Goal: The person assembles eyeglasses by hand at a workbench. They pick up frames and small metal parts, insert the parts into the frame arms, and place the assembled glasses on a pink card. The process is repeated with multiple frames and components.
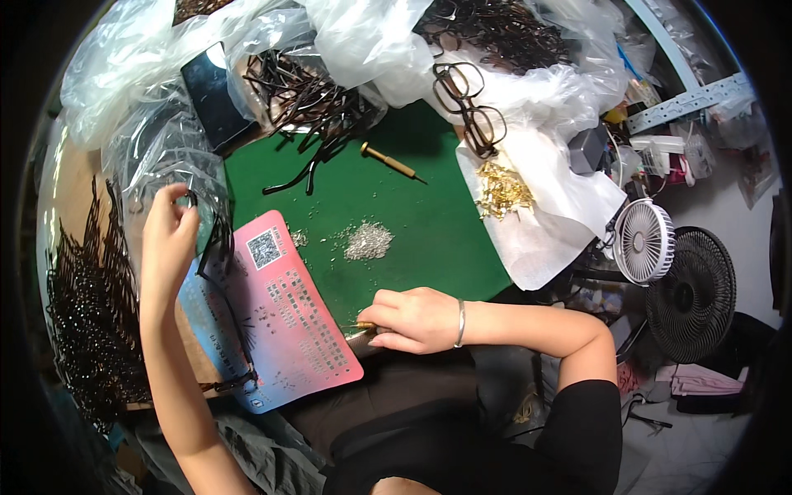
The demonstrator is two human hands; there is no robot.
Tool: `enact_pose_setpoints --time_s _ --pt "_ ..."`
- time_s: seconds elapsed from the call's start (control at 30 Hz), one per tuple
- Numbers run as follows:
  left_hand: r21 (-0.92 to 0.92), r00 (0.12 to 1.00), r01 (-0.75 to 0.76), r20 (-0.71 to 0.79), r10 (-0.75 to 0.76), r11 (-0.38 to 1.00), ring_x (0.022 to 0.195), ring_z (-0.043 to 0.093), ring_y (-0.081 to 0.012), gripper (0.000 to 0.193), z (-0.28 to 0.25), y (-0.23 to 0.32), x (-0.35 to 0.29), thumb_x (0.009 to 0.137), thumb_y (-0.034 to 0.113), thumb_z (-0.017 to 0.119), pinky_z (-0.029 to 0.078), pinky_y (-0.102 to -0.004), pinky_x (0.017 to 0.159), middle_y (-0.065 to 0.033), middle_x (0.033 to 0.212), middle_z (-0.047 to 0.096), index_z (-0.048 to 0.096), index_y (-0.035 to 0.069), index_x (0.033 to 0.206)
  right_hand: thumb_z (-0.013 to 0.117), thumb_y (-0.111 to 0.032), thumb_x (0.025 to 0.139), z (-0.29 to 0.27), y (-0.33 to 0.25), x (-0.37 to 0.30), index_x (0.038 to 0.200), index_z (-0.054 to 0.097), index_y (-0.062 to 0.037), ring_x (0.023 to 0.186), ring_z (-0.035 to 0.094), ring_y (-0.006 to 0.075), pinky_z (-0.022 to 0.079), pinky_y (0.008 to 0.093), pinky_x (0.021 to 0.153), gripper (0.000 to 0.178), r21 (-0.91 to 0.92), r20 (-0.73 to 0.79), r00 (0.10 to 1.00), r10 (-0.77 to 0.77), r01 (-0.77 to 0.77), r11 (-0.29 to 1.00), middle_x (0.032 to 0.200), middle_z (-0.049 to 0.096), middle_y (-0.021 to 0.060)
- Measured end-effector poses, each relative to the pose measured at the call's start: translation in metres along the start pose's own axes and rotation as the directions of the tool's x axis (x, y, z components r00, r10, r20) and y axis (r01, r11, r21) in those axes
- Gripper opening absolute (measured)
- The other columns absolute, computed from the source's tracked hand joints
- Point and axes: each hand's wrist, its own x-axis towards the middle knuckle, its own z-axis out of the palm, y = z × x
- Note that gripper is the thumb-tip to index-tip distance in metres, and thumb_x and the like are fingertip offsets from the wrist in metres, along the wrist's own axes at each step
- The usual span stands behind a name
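My left hand (167,235) is raised over the left edge of the green mat (429,239), its thumb and fingers pinched on a small dark piece, perhaps an eyeglass part. Beside it hang more dark eyeglass pieces (216,246), partly over a pink-and-blue printed sheet (301,330). Near the mat's front edge my right hand (412,320) is closed around a small gold-coloured metal piece (364,326); its fingers hide most of it. A pile of tiny silvery screws or pins (369,241) lies on the mat. Farther back rests a brass-coloured screwdriver (393,162).
Dark glasses temples (301,95) are heaped at the back, and more (95,313) at the far left. Glasses frames (470,107) and gold-coloured metal parts (503,190) lie on white wrapping (536,239). A phone (216,97), plastic bags (363,37) and a white fan (643,241) surround the mat.
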Motion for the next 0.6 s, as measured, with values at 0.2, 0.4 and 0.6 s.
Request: enact_pose_setpoints --time_s 0.2,0.4,0.6 --pt "-0.443 0.978 0.179 0.176 -0.110 0.879 0.070 0.039 -0.0034 0.030 -0.017 0.047 -0.103 0.086 0.000 0.050 0.034 -0.0164 0.061 0.0043 0.078 0.040 0.046 0.001 0.116 0.056 -0.015 0.079 -0.062 0.017 -0.038 0.088 0.057 -0.0036 0.083 0.058 0.0300 0.048 0.0367 0.072 0.015 0.021 -0.386 0.822 0.419 -0.446 0.895 0.086 0.057 0.0148" --pt "-0.569 0.950 0.252 0.299 -0.089 0.783 0.063 0.044 -0.0034 0.030 0.016 0.065 -0.140 0.088 0.003 0.051 0.038 -0.0163 0.055 0.0024 0.075 0.047 0.046 -0.001 0.118 0.057 -0.015 0.074 -0.094 0.068 -0.042 0.087 0.052 0.0002 0.078 0.057 0.0392 0.047 0.0454 0.071 0.021 -0.446 -0.499 0.712 0.493 -0.699 0.559 0.086 0.056 0.0212" --pt "-0.546 0.936 0.264 0.344 -0.075 0.795 0.064 0.055 -0.0055 0.025 0.027 0.048 -0.163 0.088 0.000 0.047 0.044 -0.0196 0.058 -0.0004 0.069 0.055 0.053 -0.004 0.112 0.056 -0.014 0.072 -0.110 0.071 -0.031 0.078 0.054 0.0010 0.078 0.058 0.0364 0.046 0.0441 0.072 0.016 -0.427 -0.455 0.753 0.475 -0.653 0.626 0.079 0.059 0.0212"
